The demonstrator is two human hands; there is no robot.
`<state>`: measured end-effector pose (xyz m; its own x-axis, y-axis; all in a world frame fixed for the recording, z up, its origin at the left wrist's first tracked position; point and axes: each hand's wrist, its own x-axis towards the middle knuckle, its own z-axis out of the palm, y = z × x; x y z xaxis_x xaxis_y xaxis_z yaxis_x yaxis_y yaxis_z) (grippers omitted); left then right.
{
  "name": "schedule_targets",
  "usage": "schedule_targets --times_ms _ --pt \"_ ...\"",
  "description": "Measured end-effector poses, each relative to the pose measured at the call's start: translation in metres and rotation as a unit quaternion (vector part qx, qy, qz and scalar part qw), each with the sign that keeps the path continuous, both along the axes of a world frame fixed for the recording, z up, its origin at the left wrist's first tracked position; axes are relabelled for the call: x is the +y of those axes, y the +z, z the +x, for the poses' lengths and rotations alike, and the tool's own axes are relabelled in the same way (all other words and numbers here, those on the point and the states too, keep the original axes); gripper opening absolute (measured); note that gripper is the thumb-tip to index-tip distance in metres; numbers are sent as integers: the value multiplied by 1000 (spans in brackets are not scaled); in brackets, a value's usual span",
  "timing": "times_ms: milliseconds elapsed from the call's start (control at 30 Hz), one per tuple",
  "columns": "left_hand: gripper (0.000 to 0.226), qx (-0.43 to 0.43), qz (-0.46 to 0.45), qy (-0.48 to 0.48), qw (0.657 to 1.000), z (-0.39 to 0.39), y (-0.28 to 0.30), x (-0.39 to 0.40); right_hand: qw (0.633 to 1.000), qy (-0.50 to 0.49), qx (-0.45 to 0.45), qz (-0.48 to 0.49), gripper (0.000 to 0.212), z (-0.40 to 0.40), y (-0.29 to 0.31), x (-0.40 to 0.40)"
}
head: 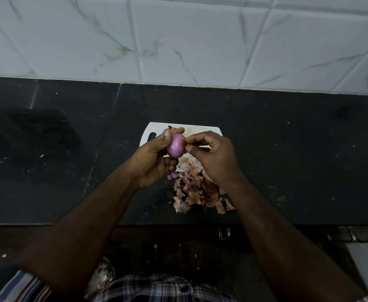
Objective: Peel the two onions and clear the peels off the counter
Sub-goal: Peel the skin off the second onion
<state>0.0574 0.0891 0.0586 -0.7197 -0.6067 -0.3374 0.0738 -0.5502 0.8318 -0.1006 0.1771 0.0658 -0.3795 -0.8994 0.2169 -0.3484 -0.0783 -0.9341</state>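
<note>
Now left hand (154, 158) grips onion (176, 147), right hand (213, 155) pinches skin w/ fingertips.

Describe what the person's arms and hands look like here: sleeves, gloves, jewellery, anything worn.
Both forearms are bare up to where they leave the frame at the bottom. The left hand and right hand wear no gloves, and no rings, watch or bracelets show on the fingers or wrists. The only clothing visible is a plaid shirt at the bottom edge, with striped cloth at bottom left.
</note>
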Motion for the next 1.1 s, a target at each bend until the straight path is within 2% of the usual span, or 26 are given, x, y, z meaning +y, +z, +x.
schedule_targets --times_ms 100,300,433,500,633,667,767,867,1000,1100 --pt "53 -6 8 -3 1000 -1 0 0 1000 18 6 15 25 -5 2 0" --pt "49 -14 14 3 1000 -2 -1 1 999 36 -13 27 18 -5 2 0" --pt "45 -27 14 26 999 -1 -2 2 996 82 -24 40 21 -9 4 6" --pt "44 -33 17 30 999 -1 -2 3 996 61 -26 53 17 -14 3 8" --pt "47 -34 19 22 999 -1 -3 4 987 11 126 104 18 -22 -2 8" --pt "49 -32 21 20 999 -2 -3 4 986 8 130 104 22 -22 -3 7" --pt "52 -29 30 16 999 -2 -3 4 995 19 51 90 36 -15 2 6" --pt "43 -25 35 24 999 -5 -1 6 997 21 44 63 46 -1 -5 4" --pt "36 -32 33 87 995 -15 1 11 997 -61 43 -26 33 12 -20 2" --pt "43 -62 44 131 988 -18 0 14 993 -77 48 -73 19 15 -28 0"
